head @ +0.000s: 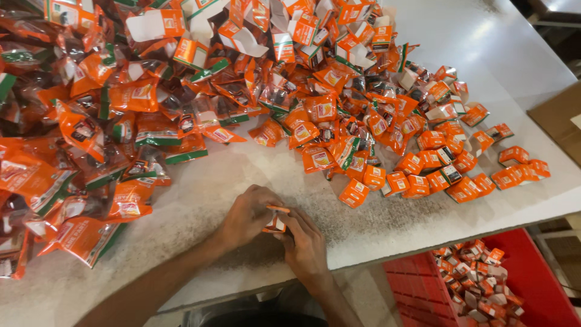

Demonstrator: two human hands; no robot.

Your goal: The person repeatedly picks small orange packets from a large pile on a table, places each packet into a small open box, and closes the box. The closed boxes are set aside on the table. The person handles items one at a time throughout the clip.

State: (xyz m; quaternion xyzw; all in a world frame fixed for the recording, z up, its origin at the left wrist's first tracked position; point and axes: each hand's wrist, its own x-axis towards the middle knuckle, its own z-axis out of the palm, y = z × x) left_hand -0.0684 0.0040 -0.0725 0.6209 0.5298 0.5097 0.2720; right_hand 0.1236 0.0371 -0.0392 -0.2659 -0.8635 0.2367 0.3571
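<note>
Both hands meet near the front edge of the white counter (pixel 514 54). The left hand (pixel 245 217) and the right hand (pixel 305 245) each have their grip closed on one small orange box (pixel 275 223), held between the fingertips just above the counter top. A flap of the box sticks out at the top.

The box is thin card, so a hard squeeze could crush it or bend the flap the wrong way. The hands work very near the counter's edge, so if the box slips it may drop to the floor, not into the red crate (pixel 532 272) off to the right.

A big heap of orange packets (pixel 121 121) lies just behind the hands, and a bunch of closed little boxes (pixel 436 172) sits to the right. An elbow or sleeve could knock packets down, or push finished boxes off the side. Loose open cartons (pixel 242 39) at the back could get mixed in too.
</note>
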